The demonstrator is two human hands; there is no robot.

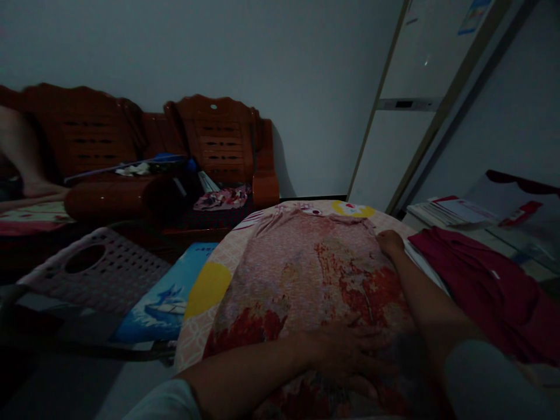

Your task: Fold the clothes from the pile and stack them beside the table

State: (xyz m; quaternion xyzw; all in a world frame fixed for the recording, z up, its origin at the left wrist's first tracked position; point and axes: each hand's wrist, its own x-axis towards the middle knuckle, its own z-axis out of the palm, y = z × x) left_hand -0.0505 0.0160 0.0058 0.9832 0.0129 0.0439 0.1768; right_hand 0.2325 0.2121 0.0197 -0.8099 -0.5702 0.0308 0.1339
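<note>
A pinkish shirt (284, 262) with rust-red patches lies spread out over a round table with a patterned cloth (210, 286). Its neckline faces the far side. My left hand (350, 356) rests flat on the lower middle of the shirt, fingers stretched out towards the right. Farther away, my right hand (391, 242) is curled closed at the shirt's right edge, near the sleeve. The fingertips there are mostly hidden, and the fabric seems to be in them. The shirt's near end is dark and partly covered by my arms.
A folded dark-red garment (490, 286) lies to the right, near papers (459, 210). On the left stand a woven chair (126, 274) and a blue picture-printed board or bag (170, 303). Wooden seats (219, 140) line the wall; another person's leg (26, 151) shows there.
</note>
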